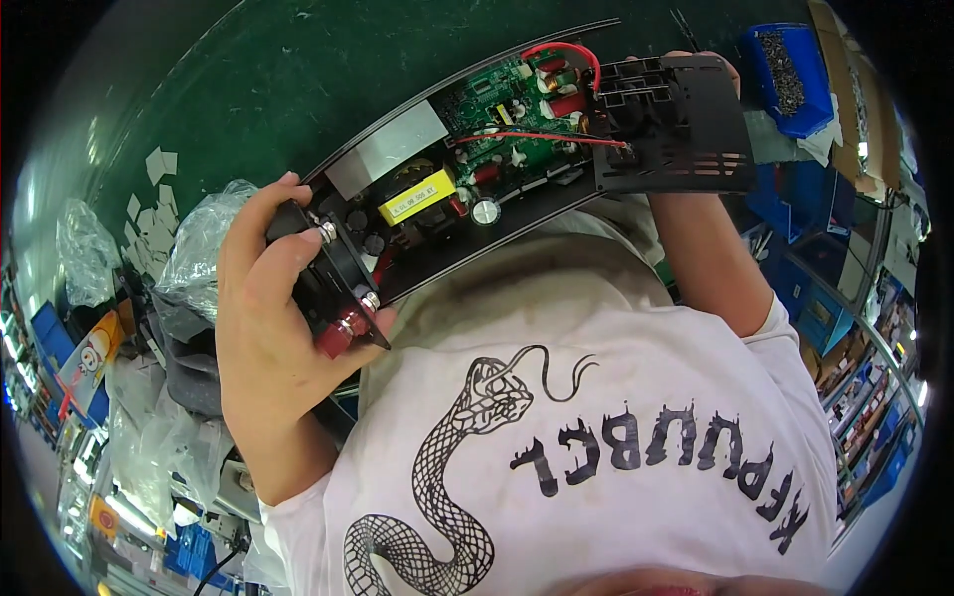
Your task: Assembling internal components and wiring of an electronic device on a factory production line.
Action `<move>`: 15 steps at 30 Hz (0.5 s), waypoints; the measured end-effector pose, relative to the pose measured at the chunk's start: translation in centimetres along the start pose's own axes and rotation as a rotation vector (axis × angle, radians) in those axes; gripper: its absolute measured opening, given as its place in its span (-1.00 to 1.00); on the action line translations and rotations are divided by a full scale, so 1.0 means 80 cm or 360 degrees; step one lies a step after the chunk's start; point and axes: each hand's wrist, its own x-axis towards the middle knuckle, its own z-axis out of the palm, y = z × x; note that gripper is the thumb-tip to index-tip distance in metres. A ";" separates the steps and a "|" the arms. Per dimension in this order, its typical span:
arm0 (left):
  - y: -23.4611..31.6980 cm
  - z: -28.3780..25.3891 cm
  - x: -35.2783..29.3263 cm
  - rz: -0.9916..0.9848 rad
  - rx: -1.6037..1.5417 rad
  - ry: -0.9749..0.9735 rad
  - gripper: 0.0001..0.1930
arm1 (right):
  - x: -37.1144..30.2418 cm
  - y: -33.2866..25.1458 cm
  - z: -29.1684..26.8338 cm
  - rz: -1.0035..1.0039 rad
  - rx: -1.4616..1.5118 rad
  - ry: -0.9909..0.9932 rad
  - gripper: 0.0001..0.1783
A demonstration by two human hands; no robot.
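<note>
An opened power inverter (467,214) lies tilted across my front in a long black metal case, its left end lower. Inside are a green circuit board (512,119), a yellow-wrapped transformer (417,197) and a silver metal plate (388,149). My left hand (260,308) is closed round the black left end plate (343,260), beside its metal terminals and a red terminal cover (343,333). Mostly hidden behind the slotted black end panel (711,119), my right hand (728,72) grips the right end, a few fingers showing over its top. Red wires (556,136) run to that panel.
A blue bin of screws (785,79) stands at the far right of the green bench (238,109), near cardboard (850,109). White paper pieces (154,223) and clear plastic bags (204,238) lie to the left. Blue bins (815,308) sit lower right.
</note>
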 end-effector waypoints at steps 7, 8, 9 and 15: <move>0.007 -0.009 -0.001 -0.0107 0.0150 -0.0067 -0.26 | 0.007 -0.009 -0.018 0.0079 0.0013 -0.0235 -0.74; 0.008 -0.009 0.000 -0.0074 0.0209 -0.0076 -0.25 | 0.009 -0.011 -0.023 0.0089 0.0001 -0.0283 -0.75; 0.009 -0.010 0.002 -0.0073 0.0206 -0.0078 -0.25 | 0.010 -0.013 -0.026 0.0099 -0.0011 -0.0331 -0.75; 0.006 -0.013 0.006 -0.0034 0.0270 -0.0158 -0.33 | 0.013 -0.025 -0.050 0.0082 -0.0253 -0.0482 -0.77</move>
